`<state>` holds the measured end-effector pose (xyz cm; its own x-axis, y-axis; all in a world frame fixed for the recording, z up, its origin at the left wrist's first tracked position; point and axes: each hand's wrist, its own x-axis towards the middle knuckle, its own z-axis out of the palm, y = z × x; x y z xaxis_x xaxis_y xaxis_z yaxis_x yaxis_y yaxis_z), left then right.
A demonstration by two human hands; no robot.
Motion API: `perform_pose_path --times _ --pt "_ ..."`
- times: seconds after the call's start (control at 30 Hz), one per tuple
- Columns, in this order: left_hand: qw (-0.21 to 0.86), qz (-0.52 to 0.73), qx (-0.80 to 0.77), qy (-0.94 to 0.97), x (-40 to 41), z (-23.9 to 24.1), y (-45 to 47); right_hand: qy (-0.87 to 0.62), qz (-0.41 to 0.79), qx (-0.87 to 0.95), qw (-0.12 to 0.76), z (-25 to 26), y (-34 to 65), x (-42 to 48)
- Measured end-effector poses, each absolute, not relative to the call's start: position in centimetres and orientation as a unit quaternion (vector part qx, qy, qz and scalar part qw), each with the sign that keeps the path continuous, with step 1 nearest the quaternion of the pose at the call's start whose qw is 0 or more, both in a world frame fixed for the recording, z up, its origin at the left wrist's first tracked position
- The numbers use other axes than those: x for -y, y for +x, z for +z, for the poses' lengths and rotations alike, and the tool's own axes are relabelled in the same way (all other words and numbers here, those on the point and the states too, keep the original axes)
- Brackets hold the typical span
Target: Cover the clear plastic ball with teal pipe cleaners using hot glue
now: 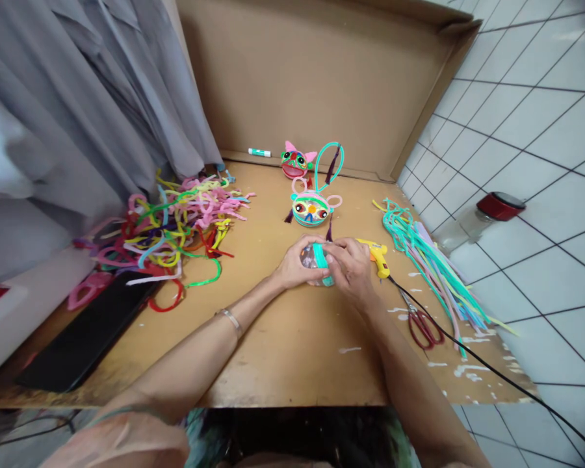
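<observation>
Between my hands, above the table's middle, is a small clear plastic container (pixel 311 256) with a teal fuzzy strip (pixel 320 255) across it. My left hand (pixel 292 263) wraps round its left side, thumb along the near edge. The fingers of my right hand (pixel 351 270) are bent and pinched against the strip at the container's right side. Just beyond lies a round decorated face (pixel 312 209) with pink ear loops, a teal handle loop and dark tassels. A yellow glue gun (pixel 380 257) lies close to my right hand, its front partly hidden.
Tangled pipe cleaners (pixel 175 221) heap at the left beside a black flat slab (pixel 92 331). Straight pipe cleaners (pixel 433 266), red-handled scissors (pixel 423 327) and a black cord (pixel 468 351) lie right. A red face ornament (pixel 295 162), glue stick (pixel 259 153) and cardboard wall (pixel 312 78) are behind; a lidded jar (pixel 472 224) stands right.
</observation>
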<state>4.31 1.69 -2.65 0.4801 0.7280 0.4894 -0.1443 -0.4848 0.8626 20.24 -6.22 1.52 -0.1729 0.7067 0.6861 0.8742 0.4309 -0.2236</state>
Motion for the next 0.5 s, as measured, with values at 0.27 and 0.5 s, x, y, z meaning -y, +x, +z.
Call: perform_pose_path --times 0.27,0.5 --pt "0.476 0.456 -0.218 0.72 -1.47 -2.51 4.19 -0.518 -0.113 0.759 0.378 1.4 20.16 6.25" --pt "0.482 0.444 -0.22 0.722 -1.39 -2.21 4.22 -0.508 -0.125 0.761 0.384 1.52 20.11 6.22"
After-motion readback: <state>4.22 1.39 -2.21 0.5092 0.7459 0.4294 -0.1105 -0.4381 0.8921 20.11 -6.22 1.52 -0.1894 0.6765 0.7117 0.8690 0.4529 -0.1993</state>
